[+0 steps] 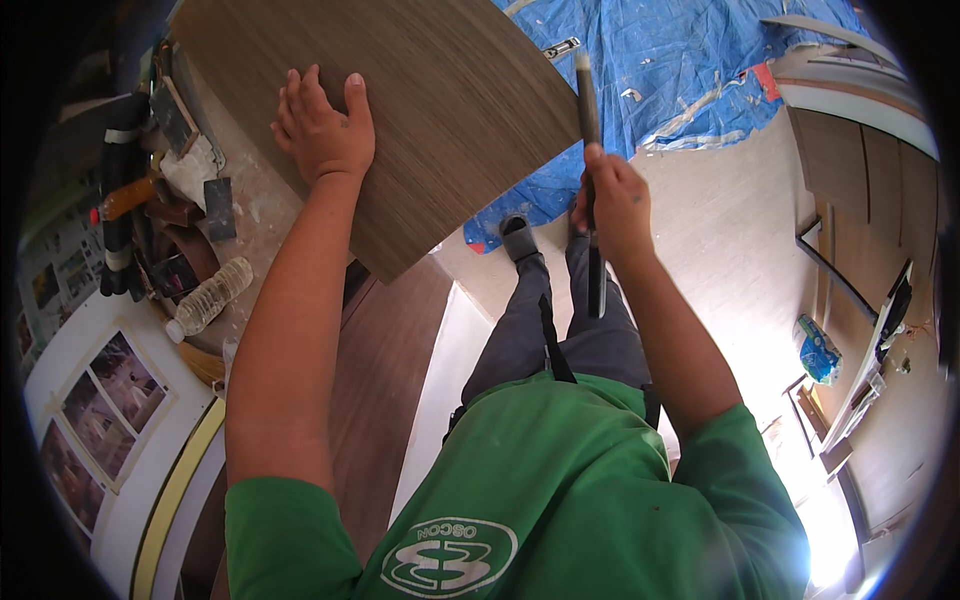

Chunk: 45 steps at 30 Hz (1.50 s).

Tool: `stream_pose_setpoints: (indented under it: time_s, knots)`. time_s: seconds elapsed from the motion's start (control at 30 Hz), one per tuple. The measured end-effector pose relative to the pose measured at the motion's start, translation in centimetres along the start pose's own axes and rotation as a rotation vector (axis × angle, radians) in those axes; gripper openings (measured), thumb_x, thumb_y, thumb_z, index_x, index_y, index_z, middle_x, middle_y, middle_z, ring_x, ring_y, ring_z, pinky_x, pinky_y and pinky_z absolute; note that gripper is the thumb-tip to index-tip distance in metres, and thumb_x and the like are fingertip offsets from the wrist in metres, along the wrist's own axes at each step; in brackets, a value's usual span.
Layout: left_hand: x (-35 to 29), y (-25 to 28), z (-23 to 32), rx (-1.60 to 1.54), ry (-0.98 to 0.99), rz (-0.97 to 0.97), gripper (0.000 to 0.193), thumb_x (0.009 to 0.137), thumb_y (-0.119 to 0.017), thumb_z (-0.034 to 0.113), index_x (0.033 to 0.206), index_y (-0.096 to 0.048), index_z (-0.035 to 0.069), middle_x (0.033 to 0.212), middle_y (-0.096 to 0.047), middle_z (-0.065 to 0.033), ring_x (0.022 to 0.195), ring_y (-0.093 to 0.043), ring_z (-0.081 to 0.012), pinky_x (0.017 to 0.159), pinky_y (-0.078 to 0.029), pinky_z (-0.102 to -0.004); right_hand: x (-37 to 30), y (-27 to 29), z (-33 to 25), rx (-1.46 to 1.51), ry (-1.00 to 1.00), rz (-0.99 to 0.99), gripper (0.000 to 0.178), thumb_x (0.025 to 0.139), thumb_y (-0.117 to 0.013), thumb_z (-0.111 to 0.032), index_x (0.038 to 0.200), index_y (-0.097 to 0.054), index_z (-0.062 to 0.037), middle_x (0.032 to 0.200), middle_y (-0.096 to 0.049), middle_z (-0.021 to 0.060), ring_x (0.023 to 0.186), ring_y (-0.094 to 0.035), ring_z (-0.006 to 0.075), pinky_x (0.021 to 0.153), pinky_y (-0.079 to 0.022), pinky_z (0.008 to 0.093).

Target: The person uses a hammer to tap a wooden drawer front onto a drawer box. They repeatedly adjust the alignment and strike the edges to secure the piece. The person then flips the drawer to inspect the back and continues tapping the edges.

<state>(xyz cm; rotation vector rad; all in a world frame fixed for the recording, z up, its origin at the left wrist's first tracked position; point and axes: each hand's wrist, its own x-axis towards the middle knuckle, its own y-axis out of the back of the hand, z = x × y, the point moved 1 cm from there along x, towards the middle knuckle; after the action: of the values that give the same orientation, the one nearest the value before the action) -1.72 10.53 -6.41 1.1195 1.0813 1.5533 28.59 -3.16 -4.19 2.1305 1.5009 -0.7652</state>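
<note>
A dark wood-grain panel (440, 90) lies in front of me, its near corner pointing toward my body. My left hand (327, 128) rests flat on its left part, palm down with the fingers stretched out. At the panel's right corner, my right hand (618, 198) grips a long, flat, dark bar that looks like a file (588, 105). The file stands out beyond both sides of my fist, its pale far end pointing away from me. Its far part runs alongside the panel's right edge; whether they touch I cannot tell.
Left of the panel, a cluttered worktop carries a clear plastic bottle (212, 297), an orange-brown bottle (127, 198) and a dark sanding-like piece (219, 208). A blue tarp (680, 80) covers the floor ahead. Brown panels (860, 170) and a blue packet (818, 348) are at right.
</note>
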Motion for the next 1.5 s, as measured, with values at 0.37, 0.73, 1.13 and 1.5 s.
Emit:
stream_pose_setpoints:
  time_s: [0.37,0.73,1.13,1.5]
  knots:
    - [0.0,0.2,0.1,-0.006,-0.006,0.000,0.067,0.100,-0.048,0.056,0.151,-0.043,0.013,0.163,-0.035,-0.0118,0.155,-0.024,-0.0296,0.125,-0.010,-0.0571,-0.5,0.5,1.2,-0.043,0.024,-0.013,0.044,0.104,-0.061,-0.040,0.075,-0.056,-0.0068,0.054,-0.050,0.0013,0.042,-0.050,0.0102,0.039,-0.036,0.0282]
    - [-0.1,-0.2,-0.2,0.069,-0.042,0.066,0.066,0.100,-0.051,0.057,0.148,-0.048,0.012,0.160,-0.041,-0.0151,0.150,-0.033,-0.0321,0.122,-0.021,-0.0545,-1.8,1.1,1.8,-0.069,-0.029,-0.007,0.045,0.102,-0.062,-0.040,0.074,-0.055,-0.0060,0.053,-0.050,0.0025,0.042,-0.050,0.0115,0.040,-0.037,0.0294]
    - [0.2,-0.1,-0.1,0.046,-0.030,0.007,0.066,0.101,-0.047,0.056,0.151,-0.043,0.014,0.163,-0.035,-0.0127,0.153,-0.027,-0.0308,0.125,-0.015,-0.0563,-0.8,1.0,0.9,-0.058,0.001,0.018,0.045,0.104,-0.059,-0.042,0.074,-0.055,-0.0084,0.052,-0.049,0.0012,0.041,-0.048,0.0099,0.039,-0.038,0.0268]
    - [0.2,0.1,-0.2,0.068,-0.028,-0.001,0.066,0.102,-0.045,0.058,0.152,-0.042,0.015,0.163,-0.034,-0.0124,0.154,-0.026,-0.0304,0.125,-0.015,-0.0568,-1.9,1.1,2.9,-0.043,0.018,0.012,0.046,0.102,-0.061,-0.044,0.074,-0.056,-0.0079,0.051,-0.050,0.0023,0.039,-0.048,0.0118,0.038,-0.037,0.0279]
